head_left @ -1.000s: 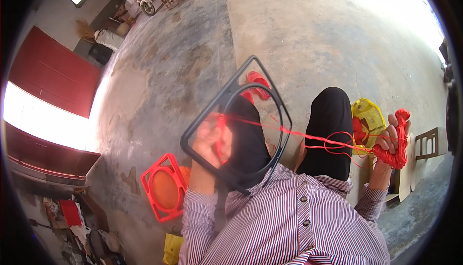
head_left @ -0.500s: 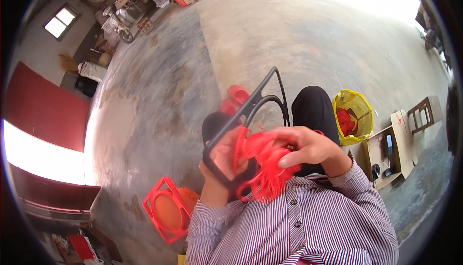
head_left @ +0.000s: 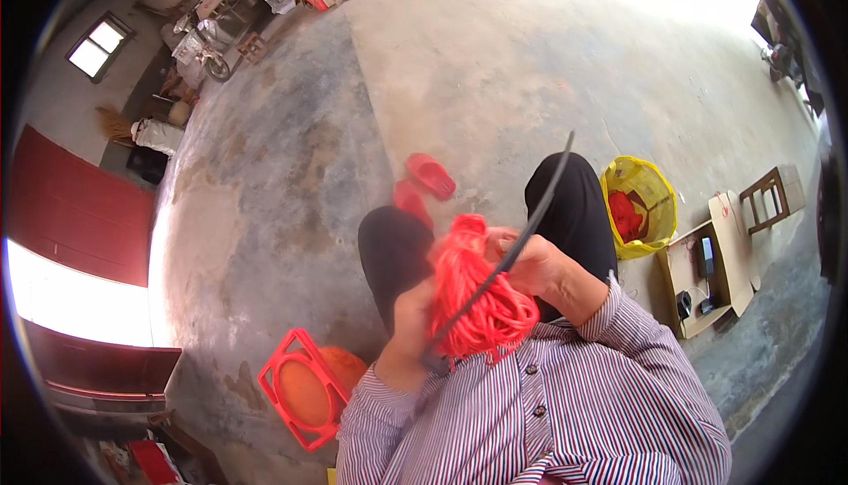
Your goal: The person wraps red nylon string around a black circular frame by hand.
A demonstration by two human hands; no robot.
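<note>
The black wire frame (head_left: 521, 238) has turned edge-on, running diagonally up-right between both hands; left hand (head_left: 408, 330) grips its lower end, right hand (head_left: 537, 266) clutches the red cord bundle (head_left: 477, 304).

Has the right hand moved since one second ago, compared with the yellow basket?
Yes. The right hand was out by the yellow basket; it has come in toward the person's middle, onto the red cord bundle.
</note>
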